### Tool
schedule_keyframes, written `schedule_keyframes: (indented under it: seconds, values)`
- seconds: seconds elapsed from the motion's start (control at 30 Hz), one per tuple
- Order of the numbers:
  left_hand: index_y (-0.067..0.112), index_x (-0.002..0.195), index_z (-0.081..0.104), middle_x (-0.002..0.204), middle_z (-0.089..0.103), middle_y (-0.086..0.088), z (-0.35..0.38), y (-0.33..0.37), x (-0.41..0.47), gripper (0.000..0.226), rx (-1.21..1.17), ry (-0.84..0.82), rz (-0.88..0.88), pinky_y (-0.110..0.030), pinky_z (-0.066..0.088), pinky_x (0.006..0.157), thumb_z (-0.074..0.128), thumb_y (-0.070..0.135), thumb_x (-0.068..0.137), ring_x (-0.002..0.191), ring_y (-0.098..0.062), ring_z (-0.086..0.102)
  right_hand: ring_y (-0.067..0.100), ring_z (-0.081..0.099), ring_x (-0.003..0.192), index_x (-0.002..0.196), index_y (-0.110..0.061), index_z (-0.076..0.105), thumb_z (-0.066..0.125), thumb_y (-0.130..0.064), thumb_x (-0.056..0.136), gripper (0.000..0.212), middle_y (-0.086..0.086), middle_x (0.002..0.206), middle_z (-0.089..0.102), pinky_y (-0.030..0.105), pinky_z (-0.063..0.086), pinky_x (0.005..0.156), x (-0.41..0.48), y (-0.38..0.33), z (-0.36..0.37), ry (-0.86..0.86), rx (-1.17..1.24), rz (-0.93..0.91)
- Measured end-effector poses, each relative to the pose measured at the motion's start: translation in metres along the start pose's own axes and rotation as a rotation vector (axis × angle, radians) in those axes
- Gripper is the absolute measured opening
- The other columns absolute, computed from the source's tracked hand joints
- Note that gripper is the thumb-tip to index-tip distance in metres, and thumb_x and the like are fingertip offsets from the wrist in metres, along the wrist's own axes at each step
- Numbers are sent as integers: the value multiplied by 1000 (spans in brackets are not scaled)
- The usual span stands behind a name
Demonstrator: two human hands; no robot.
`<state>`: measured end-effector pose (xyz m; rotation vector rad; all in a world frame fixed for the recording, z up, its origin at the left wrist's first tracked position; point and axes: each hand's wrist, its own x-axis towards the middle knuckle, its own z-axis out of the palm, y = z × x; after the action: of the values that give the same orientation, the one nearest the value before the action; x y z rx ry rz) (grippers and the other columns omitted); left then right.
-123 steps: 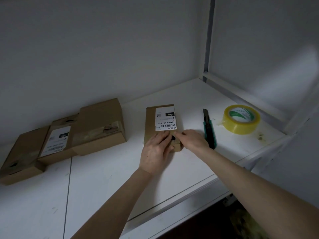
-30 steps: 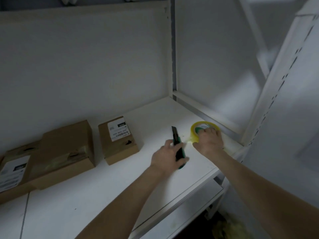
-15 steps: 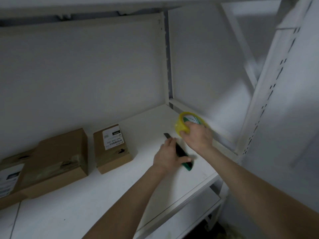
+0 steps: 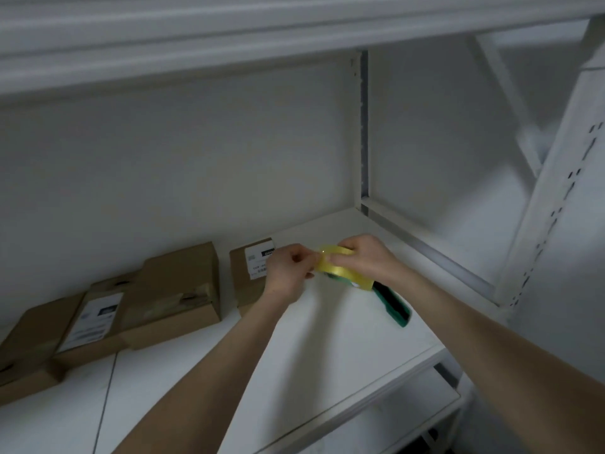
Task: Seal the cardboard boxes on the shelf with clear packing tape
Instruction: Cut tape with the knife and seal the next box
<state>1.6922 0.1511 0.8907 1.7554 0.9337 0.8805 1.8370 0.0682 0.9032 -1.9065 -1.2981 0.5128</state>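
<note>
My right hand (image 4: 366, 258) grips a yellowish roll of clear packing tape (image 4: 340, 271), held above the white shelf (image 4: 327, 348). My left hand (image 4: 288, 273) pinches at the roll's left edge, where the tape end is. Behind my left hand stands a small cardboard box (image 4: 244, 280) with a white label, partly hidden by that hand. A larger cardboard box (image 4: 176, 293) lies to its left, and two more boxes (image 4: 88, 326) are stacked at the far left.
A green utility knife (image 4: 394, 306) lies on the shelf under my right wrist. A white upright post (image 4: 550, 204) stands at the right, an upper shelf board (image 4: 229, 34) hangs overhead, and a lower shelf (image 4: 376, 430) shows below the front edge.
My right hand carried the tape roll left and a little lower. My left hand let go of the knife, which stays on the shelf, and rose to pinch the roll.
</note>
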Motion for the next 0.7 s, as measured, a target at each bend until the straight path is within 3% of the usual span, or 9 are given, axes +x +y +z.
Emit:
schedule_keyframes:
  seconds: [0.17,0.43,0.53,0.6,0.7]
  values:
    - [7,68,59,62,59,-8,-13,-16,1,22,-127,99,-107,-25,56,56,65,11,89,53,-15,58,11,58,67,79,-15,67,71,-25,86,13,-1,74,64,19,44,61,-11,-1,-1,-183,428,110]
    - [7,81,61,67,61,-7,-24,-27,-5,21,-93,-27,-229,-21,53,53,65,25,90,53,-11,57,14,53,71,75,-16,65,66,-16,88,14,2,75,59,25,37,62,-15,-7,11,-110,365,113]
    - [9,99,60,71,62,-8,-26,-25,-6,22,-207,-65,-280,-23,55,56,68,26,88,57,-13,58,12,46,62,64,-15,57,64,-15,87,24,0,64,49,25,31,55,-13,-9,10,-91,273,83]
    - [7,89,64,69,61,-7,-26,-23,-9,14,-190,-90,-268,-23,55,58,65,21,91,59,-14,58,14,41,62,66,-13,53,64,-15,87,23,1,63,43,27,27,53,-13,-9,12,-87,229,51]
    - [10,76,65,67,62,-7,-26,-22,-10,16,-132,-41,-217,-27,54,60,63,13,91,61,-18,59,12,47,61,67,-14,56,65,-20,89,25,0,64,49,25,33,55,-14,-7,15,-113,299,45]
